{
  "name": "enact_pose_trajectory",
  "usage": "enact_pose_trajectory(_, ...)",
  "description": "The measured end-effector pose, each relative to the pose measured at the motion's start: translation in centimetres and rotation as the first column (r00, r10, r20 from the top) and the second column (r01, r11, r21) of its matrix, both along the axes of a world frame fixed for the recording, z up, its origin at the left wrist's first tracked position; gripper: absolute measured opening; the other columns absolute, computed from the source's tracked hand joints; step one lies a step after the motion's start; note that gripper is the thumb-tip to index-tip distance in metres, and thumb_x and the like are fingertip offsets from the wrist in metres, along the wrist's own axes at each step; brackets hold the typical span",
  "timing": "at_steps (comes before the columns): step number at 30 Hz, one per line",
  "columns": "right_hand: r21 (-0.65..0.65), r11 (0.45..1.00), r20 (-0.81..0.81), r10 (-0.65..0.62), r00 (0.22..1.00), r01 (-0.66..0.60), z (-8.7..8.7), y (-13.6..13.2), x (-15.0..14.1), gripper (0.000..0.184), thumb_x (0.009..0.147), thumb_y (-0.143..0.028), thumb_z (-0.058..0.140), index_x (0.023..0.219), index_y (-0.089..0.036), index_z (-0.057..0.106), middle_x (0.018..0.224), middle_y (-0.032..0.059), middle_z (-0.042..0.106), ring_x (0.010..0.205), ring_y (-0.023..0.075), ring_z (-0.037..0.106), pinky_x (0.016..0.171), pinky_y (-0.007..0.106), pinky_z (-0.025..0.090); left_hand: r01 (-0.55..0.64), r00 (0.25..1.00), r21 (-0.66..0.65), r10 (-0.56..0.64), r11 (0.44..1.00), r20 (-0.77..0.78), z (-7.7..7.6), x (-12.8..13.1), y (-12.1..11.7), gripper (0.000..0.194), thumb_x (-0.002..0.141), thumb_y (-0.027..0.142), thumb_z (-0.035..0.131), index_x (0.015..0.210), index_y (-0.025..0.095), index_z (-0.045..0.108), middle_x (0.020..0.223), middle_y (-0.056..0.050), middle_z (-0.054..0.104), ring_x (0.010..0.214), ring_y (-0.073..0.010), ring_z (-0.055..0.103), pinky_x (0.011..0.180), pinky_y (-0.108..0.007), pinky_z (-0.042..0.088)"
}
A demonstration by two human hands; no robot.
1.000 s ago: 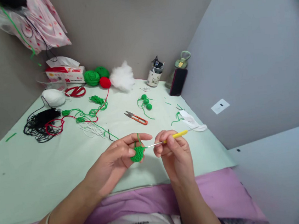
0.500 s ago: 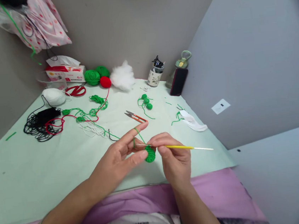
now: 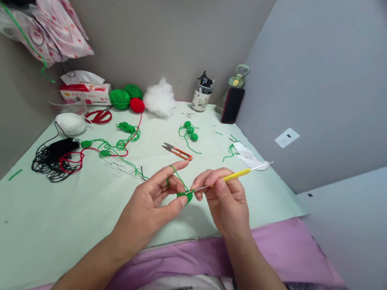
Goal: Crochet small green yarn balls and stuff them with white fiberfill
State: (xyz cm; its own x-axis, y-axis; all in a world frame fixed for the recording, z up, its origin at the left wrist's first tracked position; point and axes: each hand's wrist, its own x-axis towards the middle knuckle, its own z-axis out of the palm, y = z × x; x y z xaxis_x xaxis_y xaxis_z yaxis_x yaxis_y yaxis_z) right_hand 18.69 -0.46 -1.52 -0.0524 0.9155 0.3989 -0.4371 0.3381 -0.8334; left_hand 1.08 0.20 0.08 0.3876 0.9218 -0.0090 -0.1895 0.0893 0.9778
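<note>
My left hand (image 3: pixel 153 202) pinches a small green crochet piece (image 3: pixel 186 195) between thumb and fingers, with a strand of green yarn (image 3: pixel 177 174) looped over its raised index finger. My right hand (image 3: pixel 224 197) grips a yellow-handled crochet hook (image 3: pixel 234 176), its metal tip at the green piece and its far end pointing right. Both hands hover just above the pale green table (image 3: pixel 48 211), close to its near edge.
Orange thread snips (image 3: pixel 177 151) lie just beyond my hands. Tangled black, red, green and white yarn (image 3: pixel 77 155) spreads at the left. Yarn balls (image 3: pixel 126 98), white stuffing (image 3: pixel 159 98), a tissue box (image 3: pixel 84 93), a jar (image 3: pixel 202 97) and a phone (image 3: pixel 231 105) line the back wall.
The hook's handle swung from level to tilted upward at the right. The green piece turned edge-on between my left fingers, and my left index finger lowered slightly.
</note>
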Motion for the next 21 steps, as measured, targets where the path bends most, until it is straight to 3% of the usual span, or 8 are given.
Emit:
enact_pose_trajectory(4,0.098,0.995,0.125,-0.012,0.992,0.000,0.1,0.0,0.6,0.020,0.104,-0.028,0.054,0.096,-0.023,0.072,0.087,0.0035,0.073,0.078,0.0154,0.064,0.069,0.030,0.052,-0.015,0.998,0.013,0.015,1.000,-0.057,0.0,-0.1,-0.1,0.055,0.087,0.021,0.071,0.140,0.031,0.061,0.092,0.002,0.059,0.095,-0.0154,0.061,0.101,-0.033,0.047)
enact_pose_trajectory(8,0.274,0.958,0.353,-0.186,0.917,0.089,0.4,-0.6,1.1,0.021,0.104,-0.019,0.050,0.103,-0.023,0.071,0.093,0.0058,0.073,0.086,0.0187,0.068,0.075,0.035,0.054,-0.045,0.993,0.067,0.052,0.997,-0.106,-0.2,0.0,-0.3,0.055,0.088,0.022,0.069,0.141,0.030,0.060,0.094,0.001,0.058,0.097,-0.0160,0.060,0.100,-0.032,0.047)
enact_pose_trajectory(14,0.630,0.774,0.562,-0.511,0.650,0.064,0.4,-1.4,0.9,0.030,0.096,-0.010,0.054,0.119,-0.026,0.065,0.105,0.0108,0.073,0.090,0.0225,0.068,0.073,0.037,0.056,-0.150,0.960,0.165,0.184,0.975,-0.212,0.0,0.6,-0.7,0.052,0.086,0.021,0.068,0.138,0.029,0.063,0.091,0.001,0.059,0.096,-0.0178,0.059,0.100,-0.033,0.045)
enact_pose_trajectory(16,0.691,0.719,0.553,-0.589,0.589,0.070,0.1,-1.4,0.8,0.033,0.095,-0.010,0.056,0.123,-0.027,0.063,0.105,0.0117,0.073,0.092,0.0234,0.069,0.071,0.037,0.057,-0.160,0.953,0.181,0.200,0.970,-0.228,0.2,0.7,-0.8,0.053,0.086,0.021,0.068,0.138,0.029,0.063,0.091,0.001,0.059,0.096,-0.0184,0.059,0.101,-0.035,0.044)
enact_pose_trajectory(21,0.760,0.643,0.535,-0.704,0.467,0.099,-0.7,-1.5,0.6,0.039,0.095,-0.009,0.057,0.128,-0.029,0.063,0.106,0.0109,0.074,0.092,0.0229,0.070,0.071,0.037,0.060,-0.193,0.951,0.200,0.233,0.961,-0.201,0.1,0.7,-1.0,0.051,0.086,0.020,0.069,0.136,0.031,0.065,0.091,0.001,0.060,0.098,-0.0184,0.058,0.102,-0.033,0.042)
